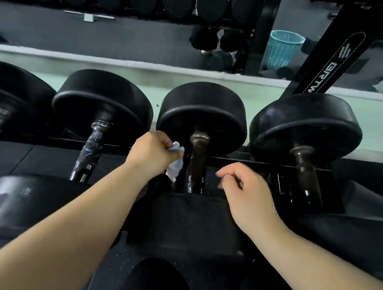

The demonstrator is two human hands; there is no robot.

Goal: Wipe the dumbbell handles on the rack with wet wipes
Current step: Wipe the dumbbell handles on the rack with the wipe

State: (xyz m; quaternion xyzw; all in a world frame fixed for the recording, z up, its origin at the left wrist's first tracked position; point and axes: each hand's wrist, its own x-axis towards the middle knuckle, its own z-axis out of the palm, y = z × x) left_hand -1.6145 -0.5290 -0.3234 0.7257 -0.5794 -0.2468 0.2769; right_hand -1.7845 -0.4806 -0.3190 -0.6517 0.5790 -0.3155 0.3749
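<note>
The left hand (150, 152) has its fingers curled tight around a crumpled white wet wipe (175, 164), which hangs out below the fist. The wipe sits just to the left of a dark, worn dumbbell handle (196, 165); whether it actually touches the metal is unclear. The right hand (246, 192) is on the other side of that handle, near its closer end, with the fingers loosely curled and nothing in them.

The handle runs up to a round black dumbbell head (202, 113) lying across the rack rail (261, 160). On the right is a neighbouring dumbbell with a similar dark handle (307, 173), and on the left one with a patterned handle (90, 150). Beyond them a mirror reflects a teal basket (283, 49) beside the rack's black upright (333, 63).
</note>
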